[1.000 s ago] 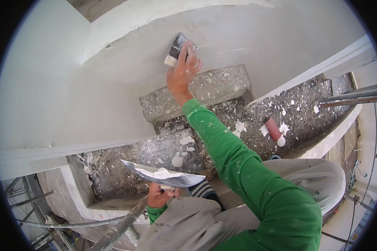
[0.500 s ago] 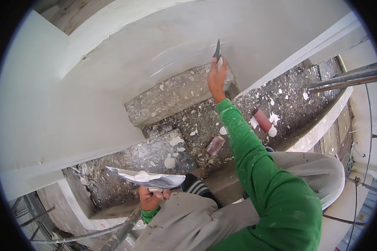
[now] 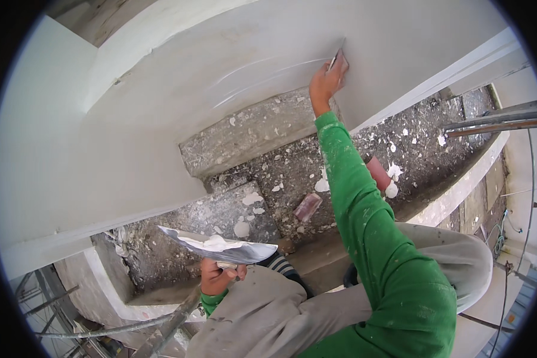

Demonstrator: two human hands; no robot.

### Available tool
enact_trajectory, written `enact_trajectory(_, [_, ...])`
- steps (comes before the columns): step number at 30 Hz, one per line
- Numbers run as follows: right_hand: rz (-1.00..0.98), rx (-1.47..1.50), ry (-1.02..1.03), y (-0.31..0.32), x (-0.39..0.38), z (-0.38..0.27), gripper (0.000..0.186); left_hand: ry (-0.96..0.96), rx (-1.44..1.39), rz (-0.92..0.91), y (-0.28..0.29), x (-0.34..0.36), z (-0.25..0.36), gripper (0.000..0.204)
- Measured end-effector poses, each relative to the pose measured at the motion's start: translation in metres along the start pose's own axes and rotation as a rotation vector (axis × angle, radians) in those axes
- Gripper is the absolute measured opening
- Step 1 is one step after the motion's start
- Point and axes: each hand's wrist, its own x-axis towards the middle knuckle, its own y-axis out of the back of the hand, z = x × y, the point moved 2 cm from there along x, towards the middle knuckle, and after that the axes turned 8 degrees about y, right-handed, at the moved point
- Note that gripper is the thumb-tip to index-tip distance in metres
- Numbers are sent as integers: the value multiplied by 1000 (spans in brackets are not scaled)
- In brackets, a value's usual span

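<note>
My right hand [image 3: 329, 79] is stretched out to the wall [image 3: 179, 77], its fingers closed round a putty knife [image 3: 339, 52] whose thin blade lies against the grey-white surface. Two or three pale curved streaks mark the wall left of the blade. Low at the left, my left hand [image 3: 219, 274] grips from beneath a wide metal plastering blade [image 3: 250, 253] by its handle. White putty [image 3: 215, 242] is heaped along that blade, which is held over my left knee. Both sleeves are green, and the right one is flecked with white.
A rough concrete block [image 3: 244, 134] juts out at the wall's foot. On the putty-spattered ledge lie a reddish block [image 3: 307, 207] and a red cylinder [image 3: 378, 173], partly behind my right sleeve. Metal poles [image 3: 495, 119] stand at the right; a scaffold tube [image 3: 119, 330] crosses the lower left.
My right hand has moved up and to the right along the wall, the putty knife now tilted rightward. My left hand and the loaded blade have shifted slightly up and right.
</note>
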Motion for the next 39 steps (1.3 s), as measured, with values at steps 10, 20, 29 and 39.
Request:
enact_trajectory(10, [-332,-24,206,-56,-136,-138,83,-15,-26,49,10,-20,-2,45])
enact_trajectory(20, [-639,29,450,-25,-198,-138,61,-117,-97,87,10,-21,0,43])
enact_trajectory(29, [-72,108,-70,24,-45,54,41,-13,-29,28,6,-8,-7,45])
enact_trajectory(39, [-65,11,-23,-4,-37,52,45,-10,34,39,3,-9,-4,45])
